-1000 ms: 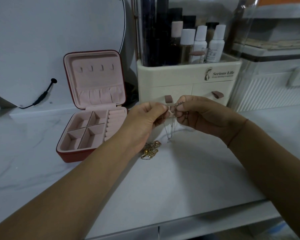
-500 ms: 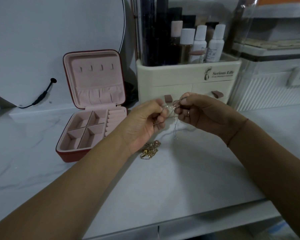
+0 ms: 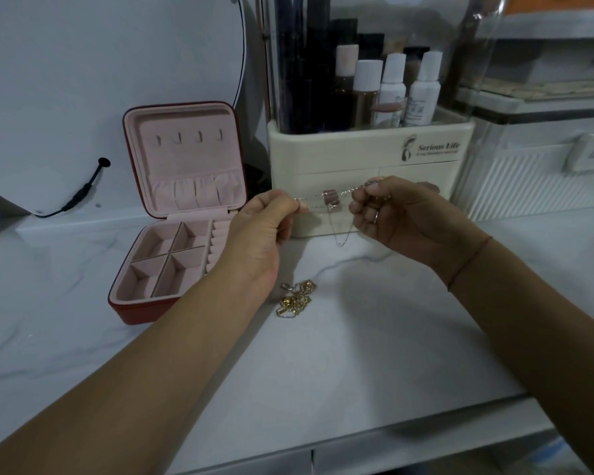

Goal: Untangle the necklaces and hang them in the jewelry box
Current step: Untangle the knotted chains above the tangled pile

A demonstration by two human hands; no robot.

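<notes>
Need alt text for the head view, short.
Left hand and right hand stretch a thin silver chain necklace taut above a white marble counter. A tangled gold necklace pile lies below; an open red jewelry box sits left.

Looks like a home vanity or dressing table. White marble-patterned countertop underfoot of everything; round mirror with a black cable at 10 o'clock; cream cosmetics organizer marked "Serious Life" at 12 o'clock, packed with lotion bottles; red jewelry box lying open with 4 hooks, at 11 o'clock.
</notes>
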